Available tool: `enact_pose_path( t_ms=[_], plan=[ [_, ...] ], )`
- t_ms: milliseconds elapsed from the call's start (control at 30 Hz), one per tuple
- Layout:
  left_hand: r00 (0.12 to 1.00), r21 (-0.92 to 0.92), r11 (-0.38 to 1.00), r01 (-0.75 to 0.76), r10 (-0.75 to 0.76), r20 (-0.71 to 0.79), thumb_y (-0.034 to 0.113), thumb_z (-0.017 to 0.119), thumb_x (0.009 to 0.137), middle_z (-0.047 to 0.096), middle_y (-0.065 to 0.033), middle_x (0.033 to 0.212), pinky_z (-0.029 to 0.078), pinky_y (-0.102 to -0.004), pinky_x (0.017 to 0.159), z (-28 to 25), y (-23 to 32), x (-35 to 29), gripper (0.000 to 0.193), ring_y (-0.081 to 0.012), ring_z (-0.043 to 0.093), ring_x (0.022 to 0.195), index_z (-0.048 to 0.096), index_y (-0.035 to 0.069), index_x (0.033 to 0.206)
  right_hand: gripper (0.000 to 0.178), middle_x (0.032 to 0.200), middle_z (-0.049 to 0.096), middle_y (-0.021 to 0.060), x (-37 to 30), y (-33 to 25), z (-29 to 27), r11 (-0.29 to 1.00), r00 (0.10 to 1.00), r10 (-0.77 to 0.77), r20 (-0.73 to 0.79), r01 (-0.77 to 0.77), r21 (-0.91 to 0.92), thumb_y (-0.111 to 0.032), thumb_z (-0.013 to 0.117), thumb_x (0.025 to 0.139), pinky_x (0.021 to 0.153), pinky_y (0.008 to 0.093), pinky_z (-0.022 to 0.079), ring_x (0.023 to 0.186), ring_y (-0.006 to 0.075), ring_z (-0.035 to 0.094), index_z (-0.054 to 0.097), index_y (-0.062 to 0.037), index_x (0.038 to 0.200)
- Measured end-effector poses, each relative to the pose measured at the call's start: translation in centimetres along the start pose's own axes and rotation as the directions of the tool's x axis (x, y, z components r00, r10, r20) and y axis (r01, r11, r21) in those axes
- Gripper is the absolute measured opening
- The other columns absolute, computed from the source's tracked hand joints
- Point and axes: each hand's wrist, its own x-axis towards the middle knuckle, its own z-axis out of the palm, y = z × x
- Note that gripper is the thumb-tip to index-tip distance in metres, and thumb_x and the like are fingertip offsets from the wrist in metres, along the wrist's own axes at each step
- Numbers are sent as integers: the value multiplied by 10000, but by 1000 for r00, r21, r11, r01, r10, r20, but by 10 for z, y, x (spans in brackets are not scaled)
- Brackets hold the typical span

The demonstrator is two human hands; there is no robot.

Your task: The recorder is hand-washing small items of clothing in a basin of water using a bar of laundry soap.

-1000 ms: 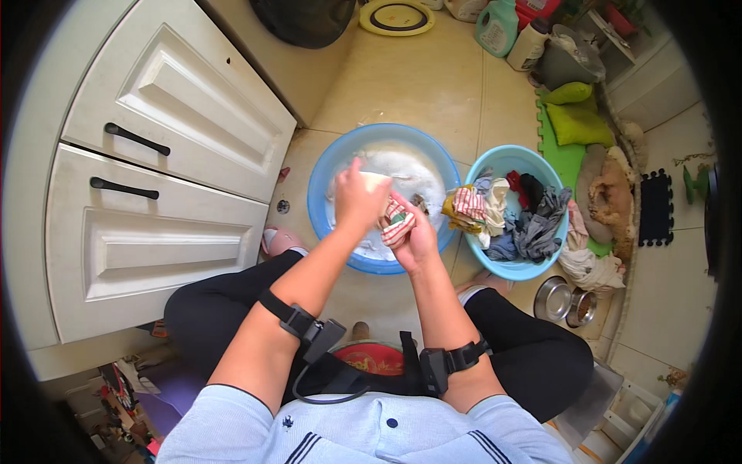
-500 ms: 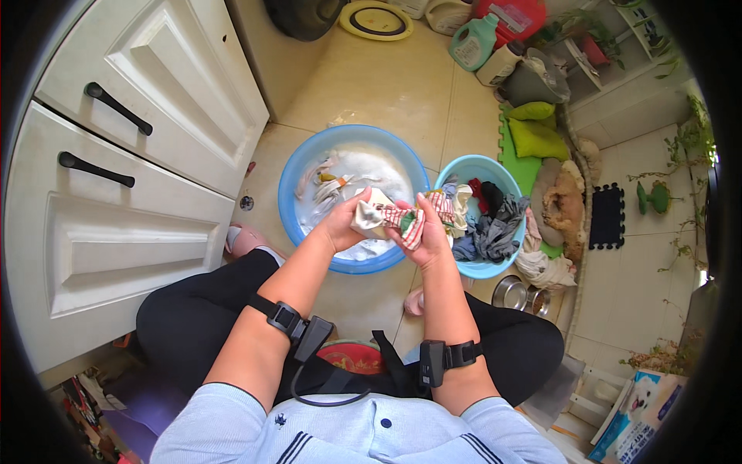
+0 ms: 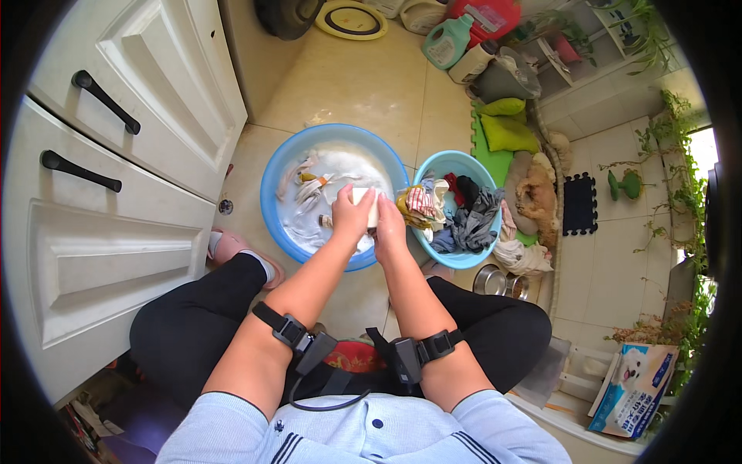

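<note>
My left hand (image 3: 352, 214) and my right hand (image 3: 389, 226) meet over the right part of a blue basin (image 3: 270, 209) of foamy water. Between them is a white soap-like bar (image 3: 365, 203), block-shaped, its lower part hidden by my fingers. My left fingers wrap its left side; my right hand presses on its right side. Wet pale cloths (image 3: 309, 189) lie in the suds. Beside the basin, a light-blue tub (image 3: 456, 157) holds a pile of clothes. A red-and-white striped cloth (image 3: 420, 199) lies at that tub's left edge, close to my right hand.
White cabinet doors (image 3: 131, 263) stand on the left. Detergent bottles (image 3: 448, 42) and a yellow collapsible basin (image 3: 352, 21) are at the back. To the right are green cushions (image 3: 510, 133), a brown furry shape (image 3: 539, 189), metal bowls (image 3: 490, 280) and a dark foam mat (image 3: 580, 204).
The striped cloth has left my hands and lies at the tub's left edge. Both hands now hold the white bar over the basin. The whole view has shifted slightly.
</note>
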Motion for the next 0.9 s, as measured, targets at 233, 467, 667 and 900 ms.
enact_pose_path(
  t_ms=[233,467,667,900],
  plan=[
    [956,-425,860,284,-219,196,323,605,793,563,-66,873,445,-272,639,-21,24,9,401,-147,550,730,477,29,1033,172,894,571,95,15,-11,-40,800,923,338,187,-386,459,-191,492,856,685,370,528,809,222,573,517,-42,939],
    [938,-414,842,347,-320,135,330,592,802,564,-84,950,438,-299,717,-28,19,18,426,-167,551,833,464,20,1065,350,930,558,104,54,-23,-90,979,991,133,26,-136,153,40,446,718,777,332,481,848,239,576,466,-24,1062],
    [933,-399,846,355,-349,90,350,586,802,564,-83,955,432,-298,733,-38,9,25,450,-171,547,845,461,17,1076,397,924,555,92,68,-42,-88,990,994,86,64,-92,105,38,481,677,719,330,487,825,204,570,444,-3,1070],
    [929,-381,848,370,-346,133,361,585,802,566,-77,945,426,-291,727,-35,6,27,431,-170,545,839,484,34,1064,343,1025,536,134,98,-12,-124,897,965,-208,-156,125,-423,-61,537,710,828,326,421,926,232,533,494,-7,1046]
  ],
)
